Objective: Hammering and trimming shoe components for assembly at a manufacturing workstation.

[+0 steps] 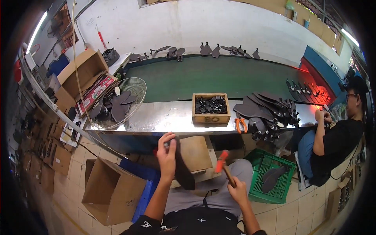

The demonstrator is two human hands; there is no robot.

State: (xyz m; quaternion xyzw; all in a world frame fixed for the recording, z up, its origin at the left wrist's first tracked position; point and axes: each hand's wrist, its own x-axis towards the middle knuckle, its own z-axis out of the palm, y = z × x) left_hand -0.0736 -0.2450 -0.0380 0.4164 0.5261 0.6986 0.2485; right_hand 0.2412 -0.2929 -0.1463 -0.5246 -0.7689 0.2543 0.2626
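My left hand [167, 154] is closed round one end of a dark shoe sole [184, 172], which hangs tilted above my lap, its far end toward me. A small shiny part shows near my fingers on that sole. In my right hand [237, 192] is a hammer [226, 168], gripped by its wooden handle, with its orange-red head raised apart from the sole. Beyond the sole lies a worn tan board [194, 152] on a low support in front of me. Motion blurs the sole and the hammer slightly.
A metal-edged bench [164, 117] with a green belt [188, 76] holds a wooden box [210, 120] of small black pieces, piled soles [266, 109], orange-handled pliers [241, 124] and a wire basket [129, 122]. A green crate [270, 198], cardboard box [111, 188] and seated co-worker [337, 137] flank me.
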